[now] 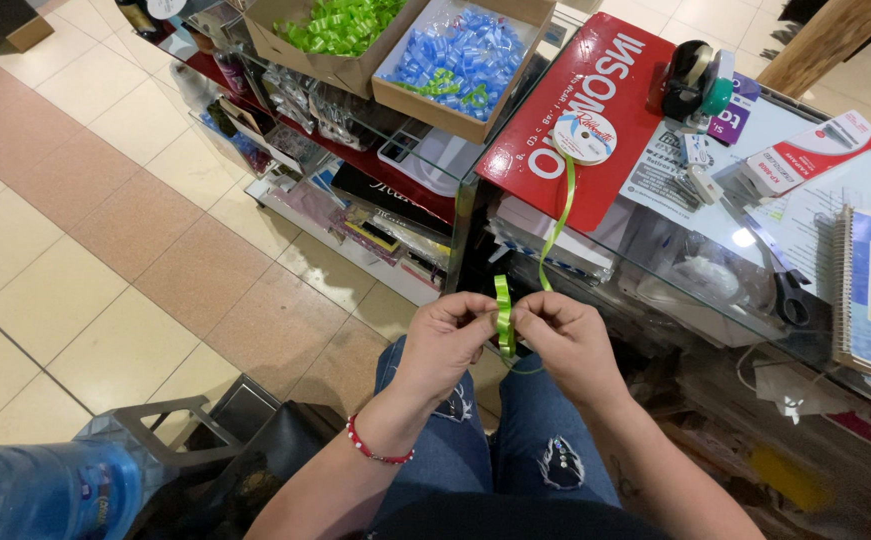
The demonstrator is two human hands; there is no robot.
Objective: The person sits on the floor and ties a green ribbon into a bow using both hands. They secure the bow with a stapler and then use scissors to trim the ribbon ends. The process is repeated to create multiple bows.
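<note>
Both hands meet above the lap, at about 6 o'clock from the flat white ribbon spool lying on the glass-topped desk. The left hand and right hand pinch a thin, glossy lime-green plastic ribbon folded into upright loops — fingers closed narrow on it from both sides. The strand runs up toward 12 o'clock to the spool. It looks featherlight, springy and slick, likely to unfold if released; best held at the loops' crossing point.
</note>
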